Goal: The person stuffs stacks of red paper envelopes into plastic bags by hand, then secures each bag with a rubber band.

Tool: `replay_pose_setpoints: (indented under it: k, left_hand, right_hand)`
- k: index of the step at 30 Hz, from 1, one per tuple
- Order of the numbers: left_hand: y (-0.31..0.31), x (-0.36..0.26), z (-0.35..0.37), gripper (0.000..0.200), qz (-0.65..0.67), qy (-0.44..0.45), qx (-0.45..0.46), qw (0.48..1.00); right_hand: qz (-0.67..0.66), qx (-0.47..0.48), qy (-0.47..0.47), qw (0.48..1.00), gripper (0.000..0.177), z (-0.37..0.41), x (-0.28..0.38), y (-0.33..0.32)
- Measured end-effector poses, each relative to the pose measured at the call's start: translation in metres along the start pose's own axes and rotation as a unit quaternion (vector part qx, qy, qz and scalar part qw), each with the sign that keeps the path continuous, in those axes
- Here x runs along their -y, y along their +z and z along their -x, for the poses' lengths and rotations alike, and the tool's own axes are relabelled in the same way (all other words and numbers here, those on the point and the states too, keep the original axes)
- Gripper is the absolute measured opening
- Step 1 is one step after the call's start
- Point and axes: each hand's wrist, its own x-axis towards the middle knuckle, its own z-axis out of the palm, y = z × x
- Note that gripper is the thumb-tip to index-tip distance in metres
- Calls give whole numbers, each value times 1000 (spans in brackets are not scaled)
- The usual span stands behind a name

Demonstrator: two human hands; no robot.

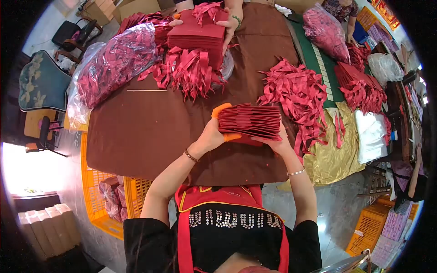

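Note:
A thick stack of flat red pieces, looking like folded gift bags, is held above the table's near side. My left hand grips its left end, with orange covers on the thumb and a finger. At the opposite end, my right hand closes around the lower right corner; some of its fingers are hidden behind the stack. To the right lies a heap of loose red ribbons. Across the table, another person's hands hold a similar red stack above hanging ribbons.
The table has a brown cover, with a thin stick on it. A clear bag of red items sits at the left. Gold sheeting and white plastic bags lie at the right. An orange crate stands below the near edge.

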Motion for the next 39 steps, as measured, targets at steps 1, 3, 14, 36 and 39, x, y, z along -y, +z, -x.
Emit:
replay_pose_setpoints:
  k: [1, 3, 14, 36, 39]
  left_hand:
    - [0, -4, 1, 98, -2, -3, 0, 1000]
    - [-1, -11, 4, 110, 103, 42, 2, 994]
    - [-44, -20, 3, 43, 180, -41, -78, 980]
    - [-38, -20, -22, 38, 230, -49, -25, 972]
    - [-41, -20, -19, 41, 153, -57, -11, 987]
  right_hand:
    - [-3, 1, 2, 1000, 82, -2, -5, -3]
    - [298, -51, -167, 938, 60, -6, -16, -9]
    - [206, 35, -56, 976, 85, -1, -16, -11]
    - [182, -6, -98, 978, 61, -1, -30, -14]
    - [183, -1, -102, 978, 60, -2, -30, -14]
